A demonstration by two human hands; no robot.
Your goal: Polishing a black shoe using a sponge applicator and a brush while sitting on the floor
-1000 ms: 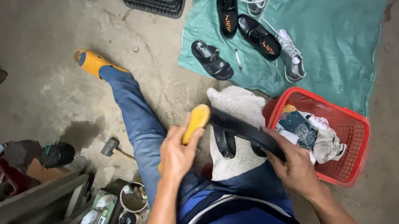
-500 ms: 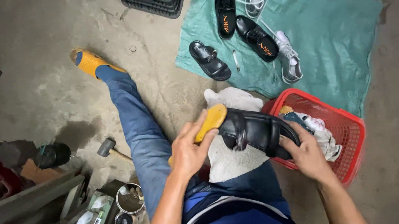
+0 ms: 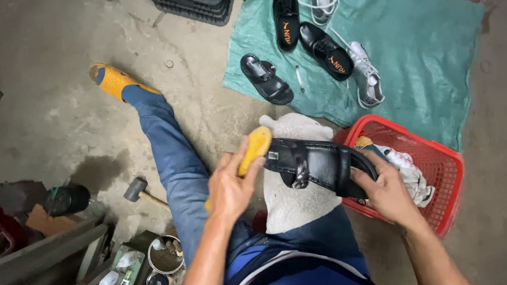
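Note:
My right hand (image 3: 388, 192) grips the heel end of a black strapped sandal (image 3: 316, 161), held flat over a white cloth (image 3: 295, 198) on my lap. My left hand (image 3: 230, 188) holds a yellow brush (image 3: 254, 149) whose tip touches the toe end of the sandal. My left leg in blue jeans (image 3: 169, 155) stretches out across the concrete floor and ends in a yellow shoe (image 3: 110, 81).
A red plastic basket (image 3: 447, 193) with rags sits at my right. A green cloth (image 3: 421, 47) bears another black sandal (image 3: 266, 78), two black dress shoes (image 3: 286, 10) and grey sneakers. A black crate (image 3: 193, 0) stands behind. A hammer (image 3: 138, 190), tins and tools lie at left.
The sandal has turned from edge-on to lying flat between my hands, and the brush has come to its toe end. My right hand has shifted to the heel.

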